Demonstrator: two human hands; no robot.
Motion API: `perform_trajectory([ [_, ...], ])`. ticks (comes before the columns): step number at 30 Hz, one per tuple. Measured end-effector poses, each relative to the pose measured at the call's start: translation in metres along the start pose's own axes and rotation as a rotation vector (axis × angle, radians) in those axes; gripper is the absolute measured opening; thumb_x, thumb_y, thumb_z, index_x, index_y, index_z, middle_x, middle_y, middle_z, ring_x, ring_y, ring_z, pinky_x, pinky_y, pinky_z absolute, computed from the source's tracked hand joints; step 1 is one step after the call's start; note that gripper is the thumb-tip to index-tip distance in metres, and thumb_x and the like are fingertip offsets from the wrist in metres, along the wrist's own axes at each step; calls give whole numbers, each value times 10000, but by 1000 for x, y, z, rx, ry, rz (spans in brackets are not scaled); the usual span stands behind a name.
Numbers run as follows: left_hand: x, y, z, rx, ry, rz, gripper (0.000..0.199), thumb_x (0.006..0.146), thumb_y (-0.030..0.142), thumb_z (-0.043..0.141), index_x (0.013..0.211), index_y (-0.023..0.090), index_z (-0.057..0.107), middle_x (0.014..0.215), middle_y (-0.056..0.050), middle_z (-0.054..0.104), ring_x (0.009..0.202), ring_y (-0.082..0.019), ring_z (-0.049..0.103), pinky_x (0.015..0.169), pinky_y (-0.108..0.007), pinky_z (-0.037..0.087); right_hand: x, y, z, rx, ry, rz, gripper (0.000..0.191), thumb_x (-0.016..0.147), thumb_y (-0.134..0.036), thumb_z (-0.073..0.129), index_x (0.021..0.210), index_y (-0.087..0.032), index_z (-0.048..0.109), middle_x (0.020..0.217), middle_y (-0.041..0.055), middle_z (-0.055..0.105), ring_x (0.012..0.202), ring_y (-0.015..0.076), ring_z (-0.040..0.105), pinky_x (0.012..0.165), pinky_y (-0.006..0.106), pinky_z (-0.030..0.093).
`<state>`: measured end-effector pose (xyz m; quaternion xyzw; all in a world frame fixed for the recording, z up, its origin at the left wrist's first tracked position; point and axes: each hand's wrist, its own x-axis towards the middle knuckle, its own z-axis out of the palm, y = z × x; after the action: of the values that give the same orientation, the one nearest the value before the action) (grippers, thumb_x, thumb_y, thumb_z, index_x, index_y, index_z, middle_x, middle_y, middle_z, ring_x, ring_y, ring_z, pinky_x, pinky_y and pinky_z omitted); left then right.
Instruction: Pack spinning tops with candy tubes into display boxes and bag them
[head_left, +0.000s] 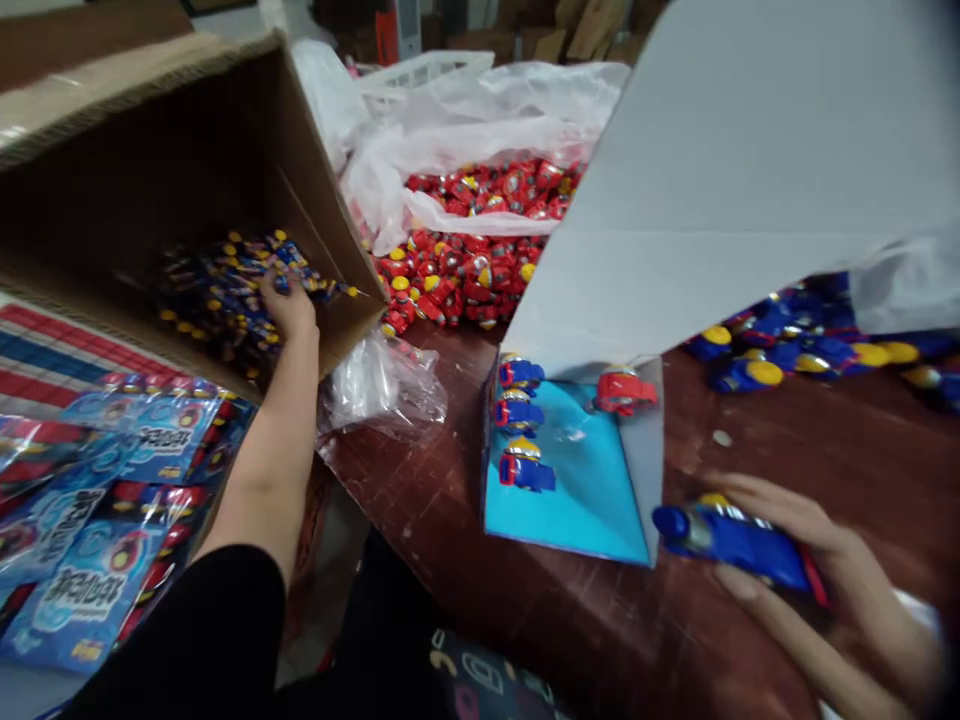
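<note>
While the left hand (289,305) was deep inside a big cardboard box (334,240), its fingertips were hard to see in the small blue and yellow pieces (240,285), so I cannot tell if it pinched any. The back of that box was too dark to make out. On the other side, the right hand (851,565) was blurry, and part of its palm was in shadow. The piles of red toys (480,270) were partly covered by thin white plastic (517,110).

The right hand had a blue toy (757,548) pinched between its thumb and fingers. This toy was over the brown table (427,480), just to the right of an open box with a light blue floor (585,500), and well apart from the left hand. In that open box, three blue toys (521,415) stood in a row along the left side, and one red toy (626,392) was at the back right.

The held toy was mostly shiny blue. It had a round blue end, a dull silver part next to it, a yellow bit on top and a red strip near the palm.
</note>
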<state>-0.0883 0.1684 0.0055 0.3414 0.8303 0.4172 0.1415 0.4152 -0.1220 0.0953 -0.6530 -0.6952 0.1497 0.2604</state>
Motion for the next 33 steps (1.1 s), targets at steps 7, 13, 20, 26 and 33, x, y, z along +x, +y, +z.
perform_trajectory([
  [7, -224, -3, -69, -1082, -1207, -30, 285, 909, 299, 894, 1012, 224, 640, 1083, -4, 752, 719, -115, 754, 690, -220, 650, 59, -58, 32, 252, -32, -499, 632, 865, -414, 866, 1416, -405, 557, 1282, 106, 632, 1204, 333, 681, 1026, 602, 611],
  [13, -271, 0, -91, -857, -1712, -39, 284, 1057, 390, 724, 1292, 232, 694, 908, -41, 775, 620, -121, 727, 596, -213, 607, 51, -65, 44, 188, -171, -608, 427, 954, -442, 798, 1339, -343, 639, 1276, 77, 605, 1186, 253, 661, 987, 473, 613],
  [20, -284, -1, -84, -586, -1213, 928, 297, 1007, 302, 749, 1293, 224, 765, 1067, -91, 816, 874, -196, 775, 805, -304, 659, 24, -79, 18, 187, -274, -424, 287, 945, -439, 817, 1172, -295, 714, 1189, 64, 610, 1103, 204, 654, 894, 361, 606],
  [26, -297, -5, -82, -563, -1142, 1147, 237, 1061, 279, 653, 1255, 176, 741, 990, -73, 808, 808, -161, 760, 737, -255, 628, 5, -72, 28, 305, -303, -343, 367, 937, -482, 825, 1150, -221, 678, 1085, 55, 675, 1031, 178, 683, 869, 318, 601],
  [33, -314, 9, -99, -456, -1845, 7, 563, 1128, 572, 442, 720, 194, 529, 520, 34, 437, 389, -79, 303, 353, -221, 257, -19, -70, 24, 181, -351, -248, 265, 994, -506, 729, 1107, -267, 737, 1120, 57, 728, 981, 198, 693, 761, 326, 600],
])
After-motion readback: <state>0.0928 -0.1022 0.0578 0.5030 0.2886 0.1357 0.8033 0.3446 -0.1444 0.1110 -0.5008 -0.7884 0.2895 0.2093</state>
